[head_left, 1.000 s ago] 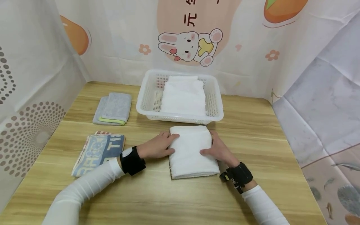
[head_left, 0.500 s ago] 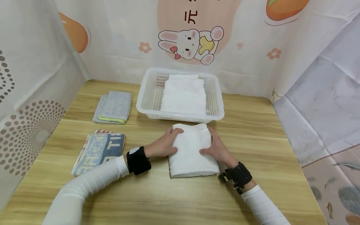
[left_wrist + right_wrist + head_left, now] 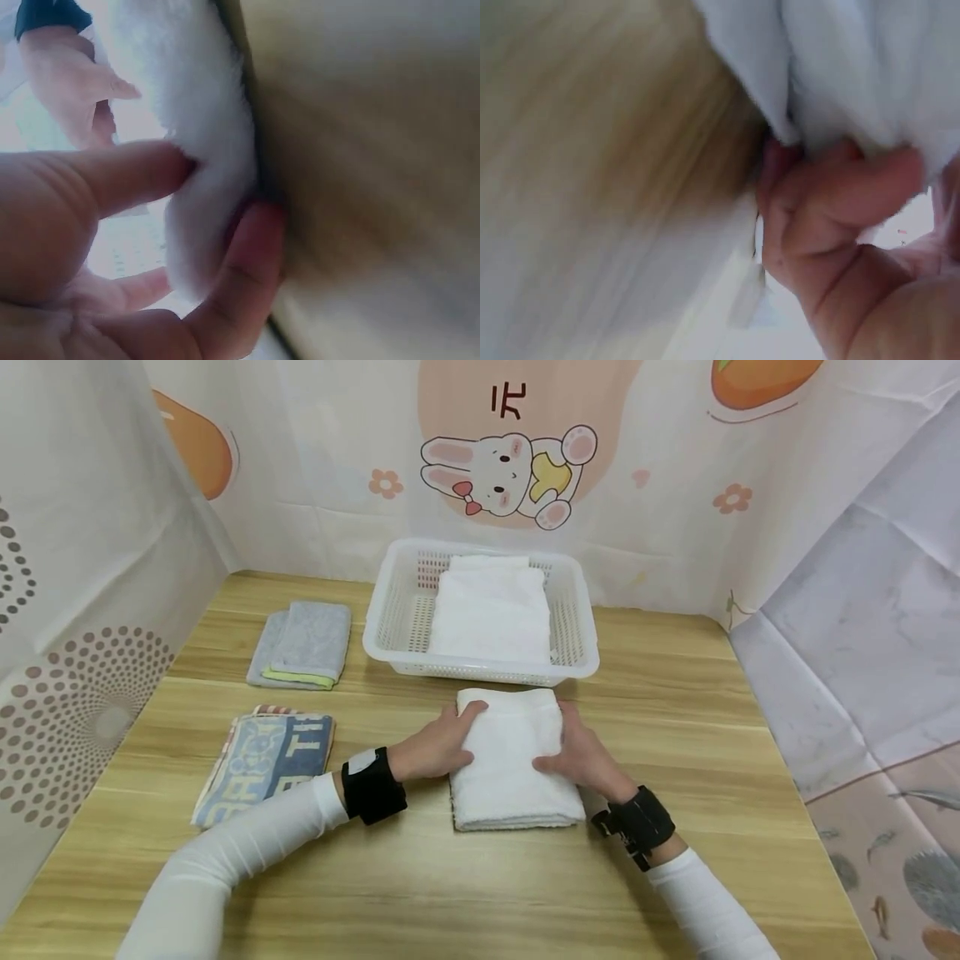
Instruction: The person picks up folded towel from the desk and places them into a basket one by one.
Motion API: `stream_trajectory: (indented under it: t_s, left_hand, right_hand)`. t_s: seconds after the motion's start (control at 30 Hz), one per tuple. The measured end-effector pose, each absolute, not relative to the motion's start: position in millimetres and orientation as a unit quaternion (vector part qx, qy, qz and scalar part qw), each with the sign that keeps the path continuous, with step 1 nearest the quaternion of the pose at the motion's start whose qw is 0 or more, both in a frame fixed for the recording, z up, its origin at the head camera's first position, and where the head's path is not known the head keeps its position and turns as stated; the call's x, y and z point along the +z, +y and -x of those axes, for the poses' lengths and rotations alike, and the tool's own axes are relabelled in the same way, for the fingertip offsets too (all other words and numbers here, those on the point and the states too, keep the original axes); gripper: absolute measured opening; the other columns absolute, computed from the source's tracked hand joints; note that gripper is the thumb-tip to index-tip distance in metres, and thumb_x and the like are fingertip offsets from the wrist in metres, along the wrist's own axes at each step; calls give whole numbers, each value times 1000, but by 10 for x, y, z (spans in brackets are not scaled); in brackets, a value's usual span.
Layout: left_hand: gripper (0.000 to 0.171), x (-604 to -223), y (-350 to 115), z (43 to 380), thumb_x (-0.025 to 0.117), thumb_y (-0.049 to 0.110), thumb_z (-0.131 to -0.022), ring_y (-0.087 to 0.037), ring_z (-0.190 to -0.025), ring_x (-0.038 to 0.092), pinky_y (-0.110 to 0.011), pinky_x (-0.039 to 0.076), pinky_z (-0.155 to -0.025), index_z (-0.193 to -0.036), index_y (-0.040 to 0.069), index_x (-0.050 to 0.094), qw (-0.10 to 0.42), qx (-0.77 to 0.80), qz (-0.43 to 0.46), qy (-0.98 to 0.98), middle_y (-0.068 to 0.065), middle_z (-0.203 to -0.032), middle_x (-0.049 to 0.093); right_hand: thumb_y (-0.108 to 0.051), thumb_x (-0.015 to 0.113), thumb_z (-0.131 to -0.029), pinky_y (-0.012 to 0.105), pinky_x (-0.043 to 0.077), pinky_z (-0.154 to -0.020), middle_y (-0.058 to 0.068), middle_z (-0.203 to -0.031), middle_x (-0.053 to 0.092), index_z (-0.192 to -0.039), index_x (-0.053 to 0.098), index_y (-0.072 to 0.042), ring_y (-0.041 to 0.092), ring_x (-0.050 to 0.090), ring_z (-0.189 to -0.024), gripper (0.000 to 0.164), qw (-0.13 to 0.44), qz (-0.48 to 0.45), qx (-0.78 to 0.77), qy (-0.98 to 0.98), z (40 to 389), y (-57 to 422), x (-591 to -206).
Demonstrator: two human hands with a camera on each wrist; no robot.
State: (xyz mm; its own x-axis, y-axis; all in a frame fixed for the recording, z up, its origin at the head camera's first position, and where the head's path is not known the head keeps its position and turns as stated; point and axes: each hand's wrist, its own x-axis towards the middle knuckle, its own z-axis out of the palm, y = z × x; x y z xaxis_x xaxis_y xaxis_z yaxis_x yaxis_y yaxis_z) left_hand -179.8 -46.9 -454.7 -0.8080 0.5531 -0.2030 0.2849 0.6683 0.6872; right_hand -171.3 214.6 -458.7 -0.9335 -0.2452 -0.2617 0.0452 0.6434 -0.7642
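Note:
A folded white towel [image 3: 513,760] lies in front of the basket, with a hand at each side. My left hand [image 3: 437,743] grips its left edge, thumb on top. In the left wrist view, thumb and fingers pinch the fluffy white towel [image 3: 191,97], one fingertip tucked beneath it at the wood. My right hand [image 3: 587,755] holds the right edge, thumb laid over the top face. In the right wrist view, curled fingers [image 3: 840,195] reach under the layered edge of the towel [image 3: 855,67].
Behind the towel stands a white perforated basket [image 3: 382,618] holding folded white towels [image 3: 491,614]. Left on the wooden table [image 3: 675,693] lie a folded grey cloth [image 3: 311,639] with a yellow-green edge and a blue patterned towel [image 3: 273,756]. Patterned curtains [image 3: 322,460] hang behind and beside.
My left hand has shifted slightly right and farther onto the towel, and the towel's far left corner has drawn inward. The right hand stays nearly in place.

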Motion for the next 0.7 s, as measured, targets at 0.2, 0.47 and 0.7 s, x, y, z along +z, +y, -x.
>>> stream_trajectory:
  t_s: [0.2, 0.47, 0.7]
  left_hand:
    - [74, -4484, -476, 1772, 62, 7, -95, -18, -58, 50, -30, 44, -50, -155, 7, 20, 192, 275, -260, 906, -27, -102, 61]
    - [69, -4587, -507, 1756, 57, -2, -94, -23, -88, 50, -30, 47, -75, -153, 13, 27, 178, 363, -269, 875, -20, -117, 46]
    - [66, -4613, -506, 1794, 55, -9, -87, -26, -93, 44, -31, 44, -77, -147, 14, 38, 182, 375, -274, 866, -22, -116, 43]
  right_hand:
    - [-4, 79, -81, 54, 37, -108, 27, -152, 33, -156, 9, -3, 39, 42, -132, 103, 204, 54, -432, 877, 1732, 2155, -4575]
    - [7, 72, -75, 60, 30, -110, 28, -155, 24, -157, 9, -8, 43, 35, -135, 104, 185, 67, -490, 849, 1668, 2115, -4589]
    - [8, 73, -77, 45, 54, -84, 22, -147, 31, -156, 14, -25, 36, 53, -115, 104, 223, 26, -604, 765, 1627, 2107, -4610]
